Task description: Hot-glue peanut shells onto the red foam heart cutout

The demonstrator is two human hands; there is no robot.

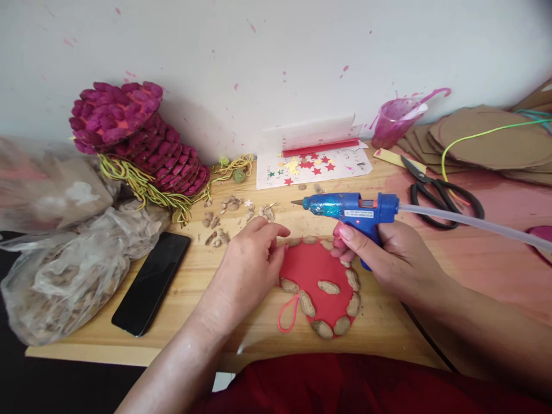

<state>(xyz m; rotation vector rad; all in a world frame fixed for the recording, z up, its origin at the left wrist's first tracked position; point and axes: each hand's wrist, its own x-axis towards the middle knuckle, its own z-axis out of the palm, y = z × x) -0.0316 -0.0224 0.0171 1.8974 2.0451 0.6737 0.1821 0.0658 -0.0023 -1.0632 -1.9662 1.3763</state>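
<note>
Most visible edging on your red heart-shaped card point(308, 265) bears tan peanuts point(307, 303), its middle one; your right hand point(403, 259) grasps the blue plastic glue gun point(332, 204), left hand's point(246, 259) grip unclear.

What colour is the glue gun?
Mostly blue, with a shiny glittery front part; the head view shows it.

Open wood point(386, 326) right of the red cutout point(317, 264), up to the black cable point(425, 333). Glue gun's point(332, 205) clear stick point(457, 217) crosses above scissors point(435, 192). Left's blocked: phone point(150, 286), plastic bag point(73, 287).
</note>
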